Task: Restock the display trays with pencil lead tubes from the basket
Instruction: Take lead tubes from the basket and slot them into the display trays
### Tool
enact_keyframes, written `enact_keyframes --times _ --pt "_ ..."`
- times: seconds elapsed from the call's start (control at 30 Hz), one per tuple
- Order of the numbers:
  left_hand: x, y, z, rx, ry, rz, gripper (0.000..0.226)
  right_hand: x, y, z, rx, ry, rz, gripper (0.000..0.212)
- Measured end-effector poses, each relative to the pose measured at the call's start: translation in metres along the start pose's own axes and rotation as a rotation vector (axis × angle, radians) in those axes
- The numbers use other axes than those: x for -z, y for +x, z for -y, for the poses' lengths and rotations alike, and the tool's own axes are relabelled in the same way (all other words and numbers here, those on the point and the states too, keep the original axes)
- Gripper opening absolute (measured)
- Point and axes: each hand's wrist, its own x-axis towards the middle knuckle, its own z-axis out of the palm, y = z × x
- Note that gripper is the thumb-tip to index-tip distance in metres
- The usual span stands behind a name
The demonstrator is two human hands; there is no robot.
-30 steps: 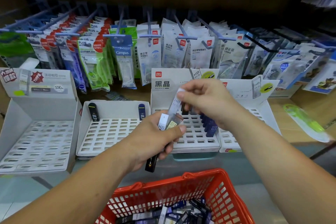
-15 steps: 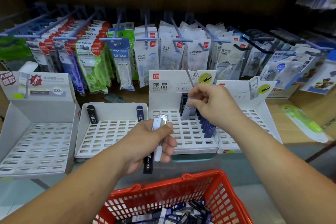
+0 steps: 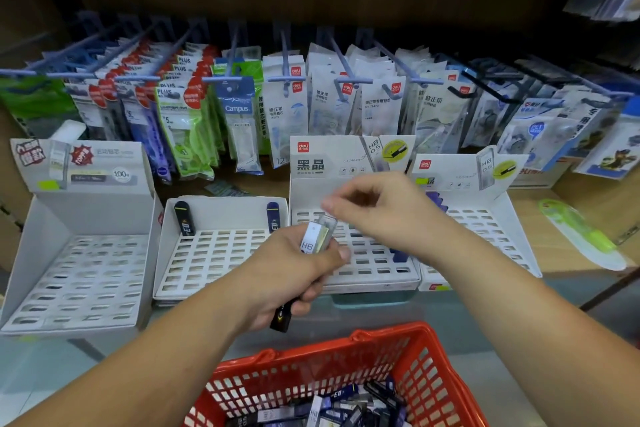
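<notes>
While the left grips, the right hovers

As we look down, our left hand [image 3: 294, 274] is curled round a few clear and black plastic pencil lead tubes [image 3: 313, 236], with the forearm stretched forward past the red plastic mesh basket [image 3: 433, 357], which holds more tubes. Our right hand [image 3: 384, 215] hovers above the bundle's top, over the white slotted cardboard display tray [image 3: 367, 267], wrist bent, fingers loosely curled and blurred; we cannot tell whether they pinch anything. Dark blue tubes [image 3: 400, 255] stand in that tray.
</notes>
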Motion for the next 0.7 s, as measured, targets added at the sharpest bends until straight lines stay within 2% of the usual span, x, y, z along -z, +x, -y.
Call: enact_keyframes --times 0.07,0.17,0.4,0.57,0.7 --pt "-0.003 -0.004 -0.002 -0.035 0.059 0.014 0.019 -0.007 -0.011 0.009 -0.082 0.05 0.09 0.019" --pt "-0.007 -0.01 -0.005 -0.088 0.098 0.029 0.019 -0.008 -0.019 0.016 -0.193 0.101 0.053 0.016" --pt "0.002 -0.023 -0.007 -0.144 0.285 0.05 0.028 -0.006 -0.039 0.01 -0.421 0.449 -0.026 0.018" --pt "0.008 -0.023 -0.004 -0.126 0.177 0.006 0.022 -0.006 -0.044 -0.008 -0.412 0.516 -0.179 0.012" --pt "0.009 -0.019 -0.003 -0.146 0.102 -0.016 0.017 -0.003 -0.048 -0.011 -0.311 0.486 -0.175 0.013"
